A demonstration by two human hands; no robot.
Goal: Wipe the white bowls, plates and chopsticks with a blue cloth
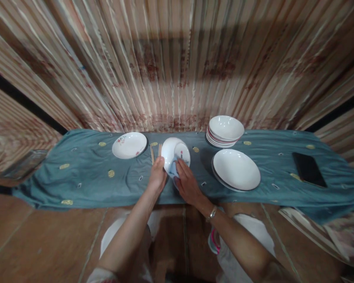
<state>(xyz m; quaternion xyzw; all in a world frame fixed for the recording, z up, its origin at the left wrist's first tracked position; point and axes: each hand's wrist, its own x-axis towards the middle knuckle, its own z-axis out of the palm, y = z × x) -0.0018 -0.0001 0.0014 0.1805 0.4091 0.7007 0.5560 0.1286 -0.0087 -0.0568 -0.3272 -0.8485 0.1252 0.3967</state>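
My left hand (158,173) grips the left side of a white bowl (168,151), which is tilted above the cloth-covered surface. In my right hand (188,180) is a bunched light blue cloth (173,169), pressed against the bowl's lower right side. A round white area with a small red and dark mark shows on the bowl's right; whether it is the base or the inside I cannot tell. Just left of the bowl lie several wooden chopsticks (152,154), partly hidden behind my left hand and the bowl.
A flower-patterned plate (129,145) lies at the left. To the right stand a stack of bowls (225,129) and, nearer me, stacked larger white dishes (236,169). A black phone-like slab (309,169) lies far right on the teal cloth (91,184). A striped curtain (171,70) hangs behind.
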